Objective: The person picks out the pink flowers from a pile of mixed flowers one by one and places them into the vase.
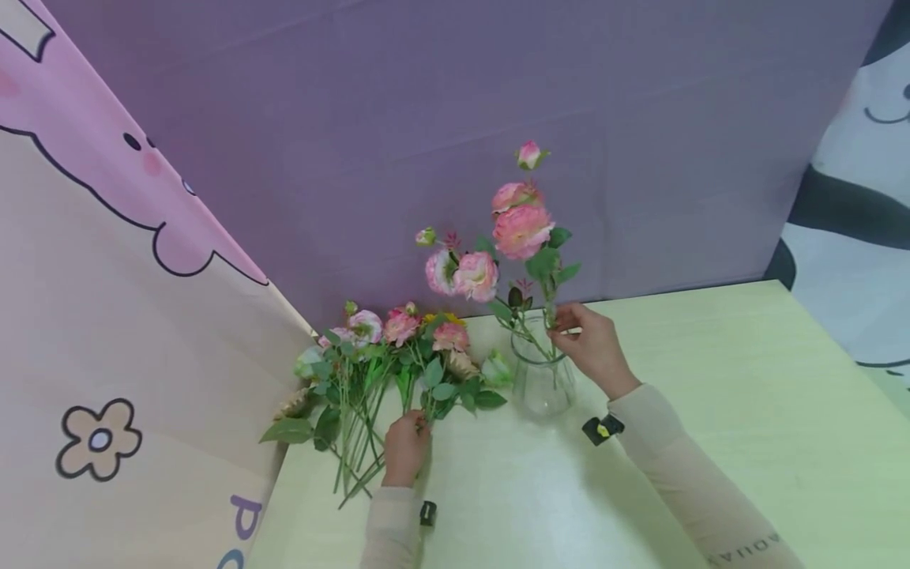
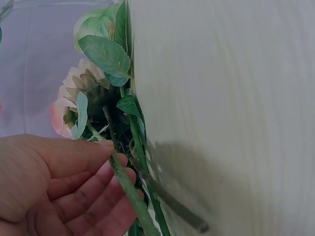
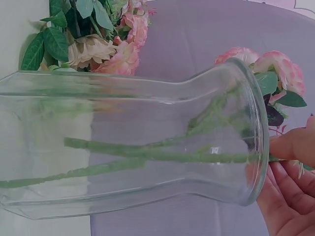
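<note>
A clear glass vase [image 1: 543, 393] stands on the table with pink artificial flowers [image 1: 522, 231] rising from it. My right hand [image 1: 596, 345] pinches a flower stem just above the vase's rim. Through the glass in the right wrist view, green stems [image 3: 192, 156] reach down inside, ending at different depths. To the left, my left hand [image 1: 407, 449] is at the near edge of a pile of loose flowers [image 1: 401, 325]. In the left wrist view, its thumb and fingers pinch a green stem [image 2: 129, 189], with a darker stem [image 2: 179, 209] crossing just beyond.
The pile's bare stems [image 1: 355, 442] point toward the table's front. A pale green flower [image 1: 496, 368] lies between pile and vase. Behind the pale table [image 1: 725, 395] hangs a purple backdrop [image 1: 341, 158]; a printed curtain [image 1: 178, 340] borders the left side.
</note>
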Tool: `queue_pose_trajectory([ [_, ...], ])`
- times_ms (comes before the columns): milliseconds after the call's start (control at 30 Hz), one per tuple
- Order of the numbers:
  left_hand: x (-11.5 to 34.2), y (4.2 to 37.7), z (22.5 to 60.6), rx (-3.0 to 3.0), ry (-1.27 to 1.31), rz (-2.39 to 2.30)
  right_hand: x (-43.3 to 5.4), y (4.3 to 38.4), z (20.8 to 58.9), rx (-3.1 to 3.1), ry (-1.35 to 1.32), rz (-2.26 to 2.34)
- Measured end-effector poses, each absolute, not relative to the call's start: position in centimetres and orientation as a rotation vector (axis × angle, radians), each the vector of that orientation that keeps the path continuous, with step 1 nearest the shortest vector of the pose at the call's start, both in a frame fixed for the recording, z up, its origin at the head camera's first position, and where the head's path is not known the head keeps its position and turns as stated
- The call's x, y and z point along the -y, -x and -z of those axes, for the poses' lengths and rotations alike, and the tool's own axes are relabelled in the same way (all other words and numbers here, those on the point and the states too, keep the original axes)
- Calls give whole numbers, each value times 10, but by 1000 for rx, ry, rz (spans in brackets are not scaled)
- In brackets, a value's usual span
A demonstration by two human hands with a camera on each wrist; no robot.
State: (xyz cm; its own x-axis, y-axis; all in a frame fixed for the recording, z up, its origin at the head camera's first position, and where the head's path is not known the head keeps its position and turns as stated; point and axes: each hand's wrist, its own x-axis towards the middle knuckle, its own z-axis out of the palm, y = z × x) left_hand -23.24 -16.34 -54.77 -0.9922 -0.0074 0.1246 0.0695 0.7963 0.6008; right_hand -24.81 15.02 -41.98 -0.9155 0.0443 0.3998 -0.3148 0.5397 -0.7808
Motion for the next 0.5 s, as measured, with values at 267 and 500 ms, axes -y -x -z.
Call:
queue_pose_trajectory([
  [267,166,232,547,2869,73,985,-148,250,420,2441,-245,-1270],
  [500,167,231,546,2842,100,1058,-144,252,417,2517,-252,-1237],
])
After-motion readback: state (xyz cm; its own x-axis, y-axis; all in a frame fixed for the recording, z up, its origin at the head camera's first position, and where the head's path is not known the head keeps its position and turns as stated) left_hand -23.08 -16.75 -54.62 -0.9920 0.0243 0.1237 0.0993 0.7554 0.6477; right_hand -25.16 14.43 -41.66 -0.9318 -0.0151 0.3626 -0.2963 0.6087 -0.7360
